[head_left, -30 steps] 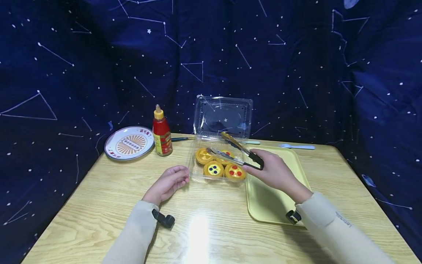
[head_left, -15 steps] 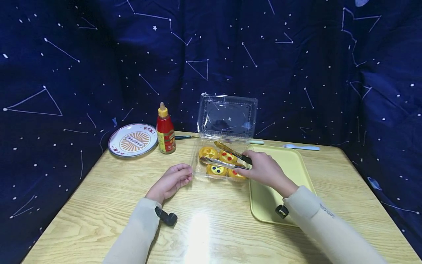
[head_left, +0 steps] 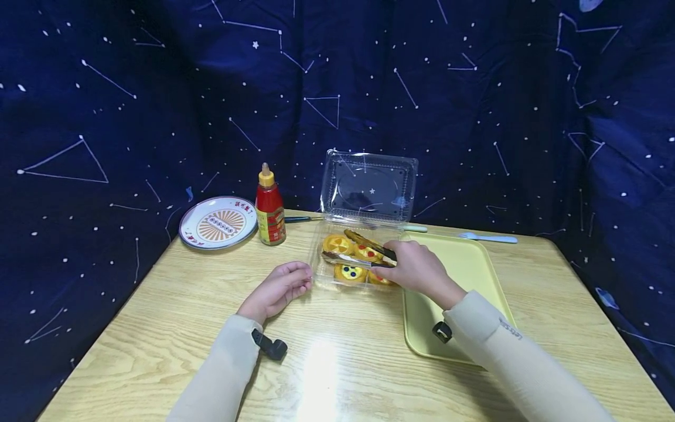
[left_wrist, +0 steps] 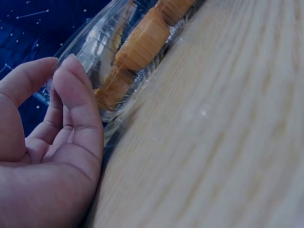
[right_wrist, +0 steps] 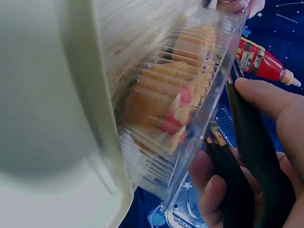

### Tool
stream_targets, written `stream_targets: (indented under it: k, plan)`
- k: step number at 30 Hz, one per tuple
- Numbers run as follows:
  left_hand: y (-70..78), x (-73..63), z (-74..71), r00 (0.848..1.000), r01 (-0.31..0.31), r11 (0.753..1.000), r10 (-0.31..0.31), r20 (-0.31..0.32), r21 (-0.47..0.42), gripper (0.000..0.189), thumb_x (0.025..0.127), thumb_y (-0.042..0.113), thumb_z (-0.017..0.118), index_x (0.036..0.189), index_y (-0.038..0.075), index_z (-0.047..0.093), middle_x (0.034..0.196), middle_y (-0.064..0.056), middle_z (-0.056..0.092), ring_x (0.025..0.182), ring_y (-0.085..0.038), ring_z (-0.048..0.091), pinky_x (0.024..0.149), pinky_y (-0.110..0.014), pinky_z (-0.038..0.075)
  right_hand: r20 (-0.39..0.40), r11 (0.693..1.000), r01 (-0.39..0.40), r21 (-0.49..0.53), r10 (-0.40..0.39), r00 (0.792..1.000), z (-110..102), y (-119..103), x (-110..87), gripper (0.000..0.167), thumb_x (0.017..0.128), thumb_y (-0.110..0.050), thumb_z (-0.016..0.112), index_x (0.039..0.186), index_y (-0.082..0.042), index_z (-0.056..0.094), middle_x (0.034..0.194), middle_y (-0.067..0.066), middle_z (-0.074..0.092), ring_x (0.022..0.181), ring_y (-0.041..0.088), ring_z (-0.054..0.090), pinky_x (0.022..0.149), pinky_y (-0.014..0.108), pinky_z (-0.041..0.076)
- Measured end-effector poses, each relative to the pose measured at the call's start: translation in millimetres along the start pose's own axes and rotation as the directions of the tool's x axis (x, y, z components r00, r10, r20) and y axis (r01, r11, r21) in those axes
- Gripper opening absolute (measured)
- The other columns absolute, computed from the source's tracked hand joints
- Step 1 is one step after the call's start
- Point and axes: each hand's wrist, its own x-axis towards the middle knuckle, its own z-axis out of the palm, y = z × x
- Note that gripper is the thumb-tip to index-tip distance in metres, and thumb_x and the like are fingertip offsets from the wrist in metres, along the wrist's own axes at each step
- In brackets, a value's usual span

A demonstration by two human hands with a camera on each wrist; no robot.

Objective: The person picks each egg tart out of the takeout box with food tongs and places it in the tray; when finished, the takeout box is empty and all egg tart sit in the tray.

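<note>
left hand (head_left: 279, 290): thumb and index finger pinch the near-left rim of the clear plastic clamshell box (head_left: 318, 252), likely to keep that light shell from sliding. box sits on the wood-grain table (head_left: 174, 328), its clear lid (head_left: 369, 187) tipped back, so the inside is reachable from above.

right hand (head_left: 422, 269): fingers curled round the black grips of the metal tongs (head_left: 347, 259). held from the right with tips pointing left, probably so the forearm stays out of the box. tong arms spread, one either side of the golden round tart with orange wedges (head_left: 337, 243), at the back left inside the box. can't tell from these angles whether the tips touch it.

other three tarts are in the box too: one with blue dots (head_left: 350, 273) in front, two with red dots on the right side.

pale yellow tray (head_left: 469, 264) lies just beside the box, under the right forearm; handy placement for the tong hand, i'd say. red squeeze bottle (head_left: 271, 214) and white sunburst plate (head_left: 191, 215) stand apart, back left.
</note>
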Motion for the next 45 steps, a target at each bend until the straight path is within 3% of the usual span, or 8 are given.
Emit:
stream_targets:
  k: [5, 12, 24, 33, 45]
  plan:
    - [-0.5, 1.6, 2.8, 1.0, 0.003, 1.0, -0.003, -0.002, -0.008, 0.015, 0.1, 0.002, 0.053, 0.112, -0.006, 0.053, 0.087, -0.005, 0.06, 0.076, -0.011, 0.06, 0.066, -0.017, 0.051, 0.022, 1.0, 0.006, 0.004, -0.006, 1.0, 3, -2, 3.4, 0.065, 0.081, -0.056, 0.074, 0.124, -0.008, 0.066, 0.092, 0.007, 0.068, 0.069, 0.023, 0.06, 0.052, 0.038, 0.044]
    - [-1.6, 2.4, 5.4, 1.0, 0.004, 1.0, -0.004, 0.009, -0.008, 0.008, 0.1, 0.003, 0.053, 0.106, 0.002, 0.057, 0.086, -0.003, 0.061, 0.076, -0.01, 0.061, 0.067, -0.017, 0.051, -0.047, 0.999, 0.038, -0.034, -0.04, 0.998, 8, 0, 0.5, 0.055, 0.085, -0.051, 0.072, 0.119, -0.008, 0.07, 0.1, 0.014, 0.072, 0.07, 0.024, 0.064, 0.05, 0.039, 0.046]
    - [-2.3, 3.5, 5.3, 1.0, 0.016, 1.0, -0.016, -0.009, -0.006, 0.012, 0.098, 0.004, 0.056, 0.109, -0.001, 0.055, 0.088, -0.004, 0.06, 0.078, -0.012, 0.06, 0.067, -0.018, 0.051, -0.125, 0.999, 0.033, -0.018, -0.035, 0.991, -3, 2, -10.9, 0.039, 0.087, -0.049, 0.072, 0.104, -0.014, 0.071, 0.062, -0.001, 0.053, 0.052, 0.019, 0.048, 0.042, 0.034, 0.031]
    - [-1.5, 2.1, 3.9, 1.0, 0.02, 1.0, -0.02, -0.023, -0.005, 0.008, 0.098, 0.004, 0.056, 0.106, 0.003, 0.057, 0.088, -0.004, 0.061, 0.078, -0.012, 0.061, 0.067, -0.018, 0.051, -0.158, 0.999, 0.024, 0.024, -0.02, 0.987, -18, 11, -26.5, 0.043, 0.088, -0.05, 0.071, 0.115, -0.016, 0.071, 0.065, -0.002, 0.053, 0.054, 0.018, 0.047, 0.043, 0.033, 0.031]
    - [0.1, 0.3, 2.5, 1.0, 0.012, 1.0, -0.012, -0.029, 0.0, 0.01, 0.099, 0.003, 0.054, 0.109, 0.001, 0.055, 0.089, -0.005, 0.06, 0.078, -0.012, 0.06, 0.067, -0.017, 0.051, -0.241, 0.999, 0.022, 0.046, -0.01, 0.97, -35, 31, -48.3, 0.034, 0.09, -0.05, 0.069, 0.105, -0.019, 0.071, 0.053, -0.008, 0.041, 0.049, 0.014, 0.039, 0.043, 0.033, 0.029]
